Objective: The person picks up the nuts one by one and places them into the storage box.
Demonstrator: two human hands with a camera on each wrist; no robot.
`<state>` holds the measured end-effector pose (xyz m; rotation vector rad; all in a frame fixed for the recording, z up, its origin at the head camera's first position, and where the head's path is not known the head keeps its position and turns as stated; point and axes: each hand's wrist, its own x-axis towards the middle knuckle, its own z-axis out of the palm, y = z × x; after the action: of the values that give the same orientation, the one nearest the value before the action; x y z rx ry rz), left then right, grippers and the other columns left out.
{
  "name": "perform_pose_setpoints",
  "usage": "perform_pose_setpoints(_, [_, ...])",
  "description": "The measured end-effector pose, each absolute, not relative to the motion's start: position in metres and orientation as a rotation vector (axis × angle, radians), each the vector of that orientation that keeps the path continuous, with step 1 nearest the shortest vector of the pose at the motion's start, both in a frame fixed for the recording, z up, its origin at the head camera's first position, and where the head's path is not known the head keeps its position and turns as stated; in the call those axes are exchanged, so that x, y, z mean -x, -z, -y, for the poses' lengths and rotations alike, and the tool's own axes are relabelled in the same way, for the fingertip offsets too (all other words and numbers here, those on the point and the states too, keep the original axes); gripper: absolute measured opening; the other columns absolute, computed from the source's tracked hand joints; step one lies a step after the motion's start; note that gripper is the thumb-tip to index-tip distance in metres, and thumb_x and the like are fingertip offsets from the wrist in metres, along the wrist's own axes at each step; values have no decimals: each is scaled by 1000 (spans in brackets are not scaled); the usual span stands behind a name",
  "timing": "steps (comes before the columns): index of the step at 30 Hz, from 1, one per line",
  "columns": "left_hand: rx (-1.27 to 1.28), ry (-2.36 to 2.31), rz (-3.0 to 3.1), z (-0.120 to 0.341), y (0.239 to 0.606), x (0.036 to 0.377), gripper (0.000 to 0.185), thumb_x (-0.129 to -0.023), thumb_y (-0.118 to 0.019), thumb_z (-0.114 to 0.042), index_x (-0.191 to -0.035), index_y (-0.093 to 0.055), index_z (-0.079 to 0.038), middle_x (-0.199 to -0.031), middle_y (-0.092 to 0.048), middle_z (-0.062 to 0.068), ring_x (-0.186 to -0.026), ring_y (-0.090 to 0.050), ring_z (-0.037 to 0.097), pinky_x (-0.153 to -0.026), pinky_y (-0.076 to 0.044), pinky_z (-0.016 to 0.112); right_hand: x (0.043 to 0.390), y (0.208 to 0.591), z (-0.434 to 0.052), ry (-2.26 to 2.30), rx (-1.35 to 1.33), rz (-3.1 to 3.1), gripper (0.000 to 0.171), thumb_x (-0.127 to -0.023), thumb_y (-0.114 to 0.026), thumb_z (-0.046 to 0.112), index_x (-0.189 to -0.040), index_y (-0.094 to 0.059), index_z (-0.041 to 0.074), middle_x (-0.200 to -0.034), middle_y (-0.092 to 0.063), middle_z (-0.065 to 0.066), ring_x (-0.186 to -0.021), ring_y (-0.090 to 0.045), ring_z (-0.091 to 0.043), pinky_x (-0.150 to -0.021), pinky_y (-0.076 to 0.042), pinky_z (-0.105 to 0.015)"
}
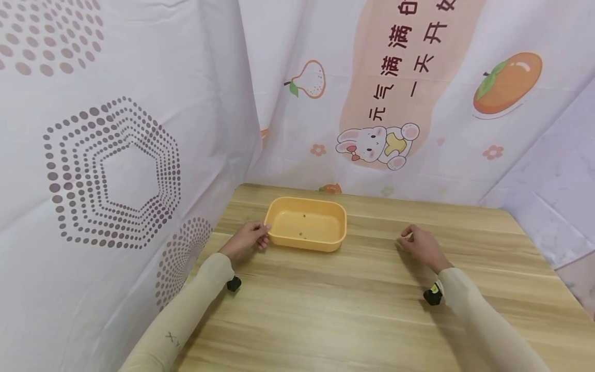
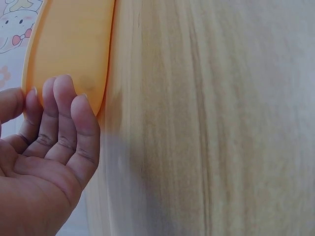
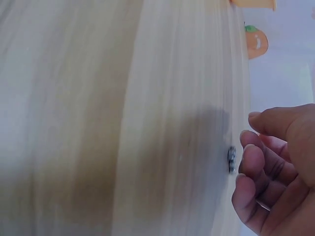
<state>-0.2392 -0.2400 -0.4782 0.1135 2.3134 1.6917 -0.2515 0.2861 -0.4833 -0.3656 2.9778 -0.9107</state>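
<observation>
My left hand (image 1: 248, 241) is at the near left end of a yellow-orange plastic basket (image 1: 337, 239). It pinches the rim between thumb and fingers, and the left wrist view shows the other fingers curled against the end wall. A few small dark pieces (image 1: 304, 216) lie on the basket floor, too small to identify. To the right, my right hand (image 1: 422, 248) hovers low over the table, fingers loosely bent, thumb apart from the fingertips. Just beside those fingertips, small shiny metal pieces (image 3: 232, 160) sit on the wood. A metallic glint (image 3: 263, 205) shows among the lower fingers; its source is unclear.
The wood-grain table (image 1: 325, 310) extends between both arms and toward me. A printed white cloth (image 1: 297, 129) hangs behind its back edge, and another patterned cloth (image 1: 130, 181) closes the left side. Small black devices (image 1: 234, 283) are worn on the wrists.
</observation>
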Motion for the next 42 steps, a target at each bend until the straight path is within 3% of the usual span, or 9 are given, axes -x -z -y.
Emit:
perform_pose_setpoints(5, [-107,-1693,-2295,240,478,241,38,-110,-52,-27,-105,-59,10,-98,-65,21,-80,-64,24,-79,-60,44,250,486,-295,952,334,-2932,26,-101,-68,19,-110,-58,-3,-81,-68,-10,-61,-61,-18,-55,-52,-33])
perform_pose_setpoints(10, [-103,-1680,-2283,238,471,239,34,-111,-51,-20,-104,-58,13,-99,-64,27,-82,-65,31,-83,-59,50,250,491,-303,964,299,-2911,28,-101,-69,21,-110,-58,-3,-84,-70,-10,-62,-63,-17,-55,-54,-32])
perform_pose_setpoints(15, [-134,-1689,-2269,235,458,231,31,-110,-51,-17,-101,-57,13,-94,-64,22,-78,-64,28,-80,-59,47,250,495,-308,973,276,-2900,33,-102,-67,21,-115,-54,-7,-87,-71,-15,-62,-64,-18,-55,-55,-34])
perform_pose_setpoints(21, [-113,-1674,-2284,240,478,242,33,-111,-51,-21,-102,-58,10,-94,-65,19,-77,-63,23,-78,-60,42,249,495,-313,978,221,-2862,41,-104,-63,23,-120,-48,-11,-95,-71,-25,-65,-66,-19,-57,-56,-35])
perform_pose_setpoints(29, [-118,-1697,-2293,239,476,240,36,-111,-51,-26,-105,-59,9,-96,-65,20,-79,-64,24,-78,-60,43,252,496,-316,935,229,-2876,28,-105,-61,21,-108,-58,-6,-87,-70,-13,-63,-63,-19,-55,-56,-33])
perform_pose_setpoints(42, [-116,-1697,-2295,238,476,240,33,-110,-54,-26,-98,-60,4,-92,-64,13,-76,-64,21,-72,-59,32,256,499,-312,899,260,-2870,29,-107,-59,23,-113,-60,-6,-80,-64,-6,-63,-59,-18,-56,-52,-35])
